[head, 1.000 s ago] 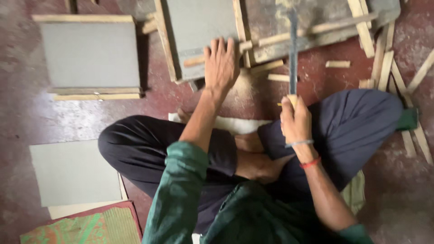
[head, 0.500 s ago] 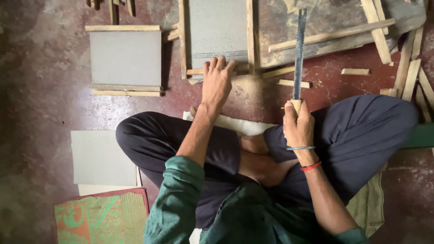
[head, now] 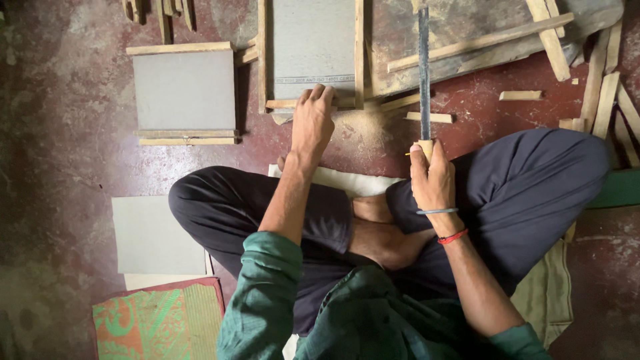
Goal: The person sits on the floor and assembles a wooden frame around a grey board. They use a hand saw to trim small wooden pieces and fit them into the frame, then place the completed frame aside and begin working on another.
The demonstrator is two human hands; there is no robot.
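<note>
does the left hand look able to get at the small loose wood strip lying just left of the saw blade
Probably yes. The left hand rests on the framed grey board, and the wood strip lies on open floor nearby, with only a sawdust pile between them; the saw stands beside it.

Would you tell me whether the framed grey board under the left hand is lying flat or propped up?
Flat: the framed grey board lies on the floor, left hand pressing its near edge.

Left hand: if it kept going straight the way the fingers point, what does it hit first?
The left hand points up the picture, fingertips already on the wooden frame strip. Straight on, it would probably slide onto the grey framed board, though height is unclear.
</note>
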